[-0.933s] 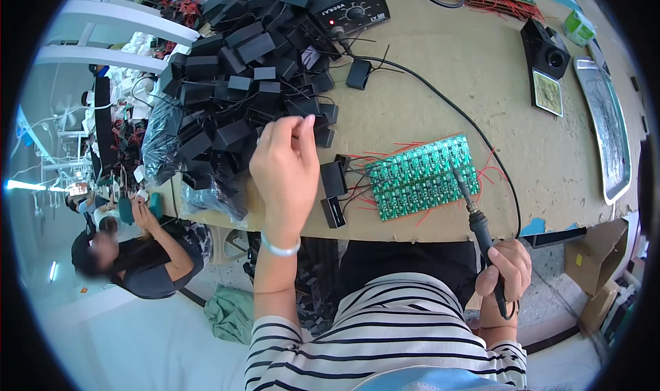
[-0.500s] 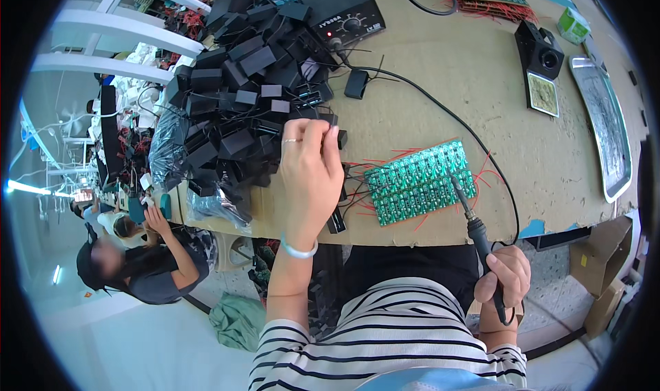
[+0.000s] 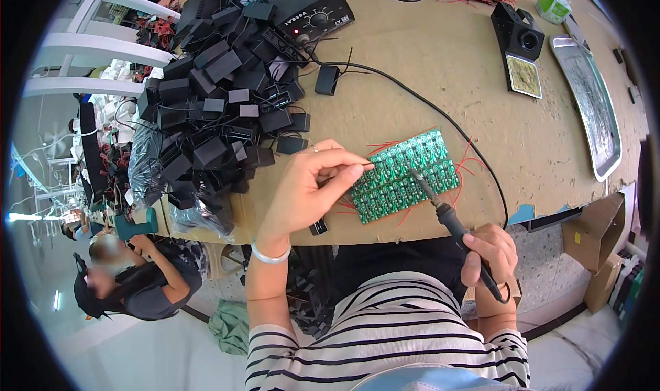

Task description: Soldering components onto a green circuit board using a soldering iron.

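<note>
A green circuit board panel (image 3: 402,178) with rows of small soldered parts lies on the table in front of me, red wires sticking out around its edges. My left hand (image 3: 309,188) is at the panel's left edge, thumb and forefinger pinched together; what they hold is too small to make out. My right hand (image 3: 491,257) grips a soldering iron (image 3: 454,222) by its dark handle. The iron's metal tip points up and left, over the middle of the panel; whether it touches is unclear. Partly behind my left hand, a small black case (image 3: 318,227) lies near the table's front edge.
Black plastic cases (image 3: 220,109) with leads are heaped at the left, beside a black soldering station (image 3: 313,13). One case (image 3: 327,80) sits apart. The iron's cord (image 3: 440,109) curves across the cardboard-covered table. At the right are an iron stand (image 3: 519,44) and a metal tray (image 3: 588,106).
My left hand has moved from beside the heap of cases to the panel's left edge. The iron's tip has shifted left over the panel. The whole view has shifted slightly.
</note>
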{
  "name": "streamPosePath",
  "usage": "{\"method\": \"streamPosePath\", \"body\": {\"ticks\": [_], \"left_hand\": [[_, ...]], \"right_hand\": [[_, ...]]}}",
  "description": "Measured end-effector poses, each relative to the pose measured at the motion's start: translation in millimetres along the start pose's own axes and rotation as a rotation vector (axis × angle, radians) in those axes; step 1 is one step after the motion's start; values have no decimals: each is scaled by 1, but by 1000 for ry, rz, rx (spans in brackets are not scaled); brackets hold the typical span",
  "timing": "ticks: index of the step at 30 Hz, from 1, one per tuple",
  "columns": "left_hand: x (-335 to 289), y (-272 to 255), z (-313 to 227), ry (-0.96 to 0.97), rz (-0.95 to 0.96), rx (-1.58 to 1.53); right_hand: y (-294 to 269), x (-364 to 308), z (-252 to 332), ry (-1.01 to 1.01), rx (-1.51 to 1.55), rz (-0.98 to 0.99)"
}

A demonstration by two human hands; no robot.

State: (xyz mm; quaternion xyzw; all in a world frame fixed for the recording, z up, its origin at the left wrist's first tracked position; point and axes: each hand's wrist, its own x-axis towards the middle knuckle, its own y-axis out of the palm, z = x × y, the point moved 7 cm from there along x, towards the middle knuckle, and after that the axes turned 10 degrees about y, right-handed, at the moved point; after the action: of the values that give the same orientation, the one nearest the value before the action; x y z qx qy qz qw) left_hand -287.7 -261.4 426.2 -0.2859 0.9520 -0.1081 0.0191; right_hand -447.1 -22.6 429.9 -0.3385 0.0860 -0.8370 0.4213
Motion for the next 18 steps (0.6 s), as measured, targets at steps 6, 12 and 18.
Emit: {"method": "streamPosePath", "body": {"ticks": [6, 12, 18], "left_hand": [[16, 12, -5, 69, 29, 666], [18, 12, -1, 7, 51, 698], [19, 13, -1, 31, 46, 806]], "right_hand": [[22, 13, -8, 8, 77, 25], [34, 16, -14, 15, 90, 61], [39, 19, -14, 7, 92, 83]]}}
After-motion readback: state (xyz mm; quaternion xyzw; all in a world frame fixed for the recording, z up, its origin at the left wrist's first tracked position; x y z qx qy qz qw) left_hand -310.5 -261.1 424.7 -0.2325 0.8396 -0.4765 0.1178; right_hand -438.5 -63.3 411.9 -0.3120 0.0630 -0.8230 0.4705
